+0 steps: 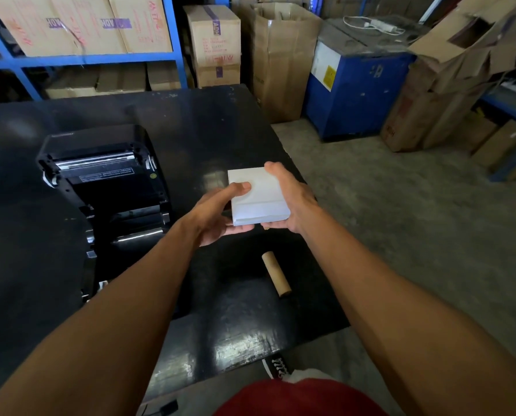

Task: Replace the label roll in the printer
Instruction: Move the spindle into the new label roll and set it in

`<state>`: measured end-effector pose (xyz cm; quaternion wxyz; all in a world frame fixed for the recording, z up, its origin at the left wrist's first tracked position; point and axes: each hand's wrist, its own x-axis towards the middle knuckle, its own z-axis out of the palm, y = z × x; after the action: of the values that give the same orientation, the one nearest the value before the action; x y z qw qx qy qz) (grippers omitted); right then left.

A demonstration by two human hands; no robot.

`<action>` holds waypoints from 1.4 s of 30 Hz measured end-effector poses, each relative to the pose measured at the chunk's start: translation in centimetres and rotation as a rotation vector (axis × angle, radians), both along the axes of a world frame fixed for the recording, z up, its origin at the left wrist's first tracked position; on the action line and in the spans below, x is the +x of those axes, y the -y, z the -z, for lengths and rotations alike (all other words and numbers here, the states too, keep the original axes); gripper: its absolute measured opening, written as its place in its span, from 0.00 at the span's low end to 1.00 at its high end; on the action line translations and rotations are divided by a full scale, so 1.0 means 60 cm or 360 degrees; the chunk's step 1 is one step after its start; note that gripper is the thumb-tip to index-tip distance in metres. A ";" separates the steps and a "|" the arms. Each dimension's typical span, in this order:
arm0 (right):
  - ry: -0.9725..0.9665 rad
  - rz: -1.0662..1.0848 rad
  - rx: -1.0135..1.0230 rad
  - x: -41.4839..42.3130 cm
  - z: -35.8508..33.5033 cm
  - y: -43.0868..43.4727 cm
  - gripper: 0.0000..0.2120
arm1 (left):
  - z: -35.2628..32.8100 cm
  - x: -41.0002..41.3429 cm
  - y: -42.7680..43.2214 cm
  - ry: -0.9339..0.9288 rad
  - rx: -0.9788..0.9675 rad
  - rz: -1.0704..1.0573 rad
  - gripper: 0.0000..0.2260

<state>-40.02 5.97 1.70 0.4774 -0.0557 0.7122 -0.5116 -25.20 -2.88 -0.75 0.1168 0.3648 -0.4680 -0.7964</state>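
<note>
Empty cardboard core [276, 274] lies on black table [235, 313], nearest. Just beyond, both hands grip white label pack [258, 199] above table, rt of printer [106, 187]: L hand [214, 214] thumb on top, R hand [292, 202] round rt side. Pack is blocky, plain, w/ seam across top; fingers underneath hidden. Printer lid open, inside too dark to read, near end behind L forearm.

a: what's behind the black table [190, 121]?
b: blue metal shelving [100, 60] stacked with cardboard boxes [70, 22], more standing on the grey concrete floor [401, 223].
a: and to the right?
b: a blue machine [356, 97], a white power strip [383, 25] on top, beside a tall open carton [280, 64].
</note>
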 end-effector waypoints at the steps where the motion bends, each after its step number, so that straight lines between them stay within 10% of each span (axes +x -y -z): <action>1: 0.0006 0.0011 -0.0004 -0.003 0.004 -0.002 0.30 | 0.002 -0.003 -0.001 0.0020 -0.0004 0.0021 0.31; 11: 0.0025 -0.0010 -0.0030 -0.054 0.051 -0.031 0.34 | 0.051 -0.042 -0.035 0.0009 0.0303 -0.0210 0.42; 18: 0.0057 0.0024 -0.0068 -0.094 0.077 -0.052 0.31 | 0.087 -0.093 -0.090 0.0486 0.0053 -0.0837 0.11; 26: 0.0016 0.0014 -0.0041 -0.128 0.094 -0.079 0.29 | 0.138 -0.133 -0.162 0.0776 -0.0222 -0.0664 0.07; 33: 0.0099 -0.0016 -0.0153 -0.133 0.104 -0.085 0.31 | 0.143 -0.151 -0.228 0.1333 -0.1453 0.0278 0.09; 42: 0.0063 0.0040 -0.0120 -0.141 0.098 -0.094 0.38 | 0.149 -0.164 -0.243 0.1360 -0.1826 0.0615 0.17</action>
<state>-48.46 11.63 -4.19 0.4825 -0.0544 0.6835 -0.5450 -35.05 11.69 -9.66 -0.0456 0.4357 -0.8712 -0.2218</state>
